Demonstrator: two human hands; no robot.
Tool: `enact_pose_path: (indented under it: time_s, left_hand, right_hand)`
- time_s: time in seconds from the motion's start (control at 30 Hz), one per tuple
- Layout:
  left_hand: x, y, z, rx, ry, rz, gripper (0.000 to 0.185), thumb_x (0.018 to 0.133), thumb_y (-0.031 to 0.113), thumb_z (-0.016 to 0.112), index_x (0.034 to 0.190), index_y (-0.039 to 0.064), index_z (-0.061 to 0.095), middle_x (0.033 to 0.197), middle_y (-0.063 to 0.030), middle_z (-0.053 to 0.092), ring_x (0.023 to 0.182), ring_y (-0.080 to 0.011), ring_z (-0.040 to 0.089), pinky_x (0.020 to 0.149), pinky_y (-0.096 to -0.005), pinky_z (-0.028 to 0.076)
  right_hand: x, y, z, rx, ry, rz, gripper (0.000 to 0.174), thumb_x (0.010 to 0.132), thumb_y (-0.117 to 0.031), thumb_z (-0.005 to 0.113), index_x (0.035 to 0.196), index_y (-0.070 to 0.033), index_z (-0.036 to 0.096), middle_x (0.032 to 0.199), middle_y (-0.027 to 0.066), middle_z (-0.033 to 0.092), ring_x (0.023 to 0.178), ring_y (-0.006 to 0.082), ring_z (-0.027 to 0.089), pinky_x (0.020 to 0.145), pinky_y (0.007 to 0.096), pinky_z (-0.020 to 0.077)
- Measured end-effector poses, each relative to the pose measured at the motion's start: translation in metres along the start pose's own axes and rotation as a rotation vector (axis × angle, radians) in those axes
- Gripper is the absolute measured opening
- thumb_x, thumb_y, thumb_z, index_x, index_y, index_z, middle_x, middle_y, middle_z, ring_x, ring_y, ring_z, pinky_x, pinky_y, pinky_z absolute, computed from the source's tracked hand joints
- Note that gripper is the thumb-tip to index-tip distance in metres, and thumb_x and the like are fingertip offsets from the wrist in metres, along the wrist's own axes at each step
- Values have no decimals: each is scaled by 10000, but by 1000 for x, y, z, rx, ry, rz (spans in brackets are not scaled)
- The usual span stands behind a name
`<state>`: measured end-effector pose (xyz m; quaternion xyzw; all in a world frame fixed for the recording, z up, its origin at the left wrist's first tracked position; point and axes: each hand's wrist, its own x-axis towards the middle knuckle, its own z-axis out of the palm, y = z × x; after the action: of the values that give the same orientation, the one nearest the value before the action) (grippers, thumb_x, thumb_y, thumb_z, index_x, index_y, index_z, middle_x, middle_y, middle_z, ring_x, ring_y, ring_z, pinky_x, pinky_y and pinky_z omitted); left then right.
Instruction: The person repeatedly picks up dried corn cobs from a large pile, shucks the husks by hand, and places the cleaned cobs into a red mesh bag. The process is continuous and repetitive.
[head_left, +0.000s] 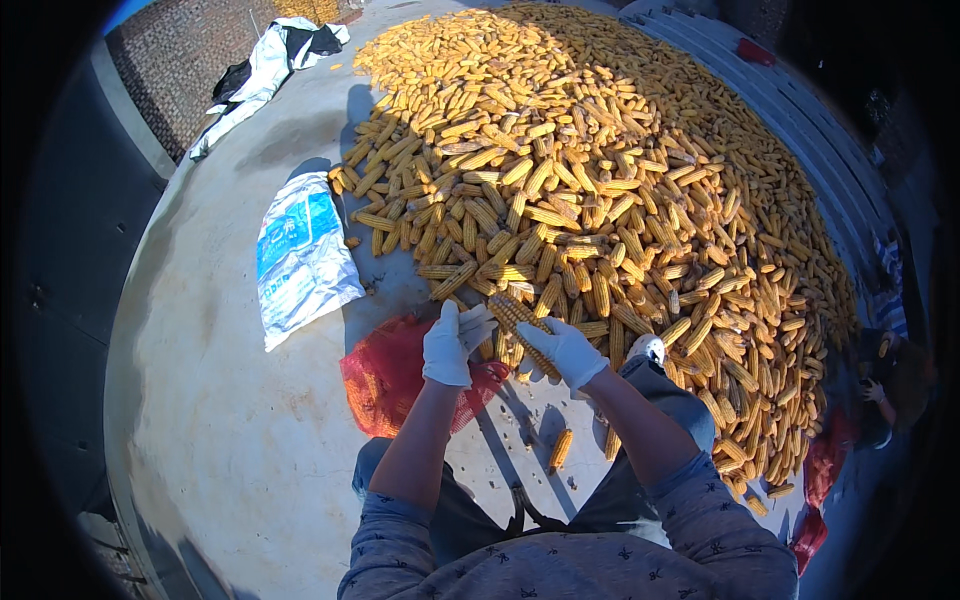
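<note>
My right hand (564, 352), in a white glove, is closed around a dried corn cob (523, 335), which points up and to the left. Beside it, my left hand (454, 343), gloved the same way, has its fingers apart and holds nothing; it is over the edge of a red mesh bag (386, 367) with corn cobs inside. Just beyond both hands rises a large heap of yellow corn cobs (585, 195). A loose cob (560, 451) lies on the concrete between my legs.
A white and blue woven sack (304, 262) lies left of the heap. Farther off are a white and black sheet (262, 75) and a brick wall (180, 67). At the far right another person (889, 390) is beside the heap, near a red mesh bag (825, 465).
</note>
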<state>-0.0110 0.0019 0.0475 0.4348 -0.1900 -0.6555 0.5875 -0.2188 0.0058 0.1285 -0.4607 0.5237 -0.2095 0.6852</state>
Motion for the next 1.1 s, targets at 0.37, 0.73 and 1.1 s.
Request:
enact_pose_path:
  time_s: [0.37, 0.73, 1.1]
  left_hand:
    - [-12, -87, -12, 188, -378, -354, 718, 957, 706, 340, 1384, 139, 450, 1227, -98, 600, 1026, -241, 652, 952, -427, 511]
    - [-12, -40, 11, -103, -356, -450, 685, 978, 637, 414, 1158, 8, 616, 912, -117, 708, 698, -210, 691, 580, -300, 580]
    - [-30, -46, 27, 162, -424, -488, 744, 966, 703, 319, 1195, 51, 594, 904, -107, 687, 695, -189, 685, 589, -306, 581]
  right_hand:
    - [24, 61, 21, -871, 376, -528, 371, 1010, -475, 424, 1183, -212, 619, 873, 103, 712, 785, 321, 693, 674, 427, 547]
    - [24, 27, -16, -862, 473, -689, 300, 914, -325, 666, 1144, -132, 681, 959, 99, 707, 865, 252, 681, 761, 390, 537]
    - [33, 39, 2, 548, -9, -333, 359, 961, -168, 659, 1260, 14, 577, 1104, 104, 662, 948, 178, 659, 850, 323, 548]
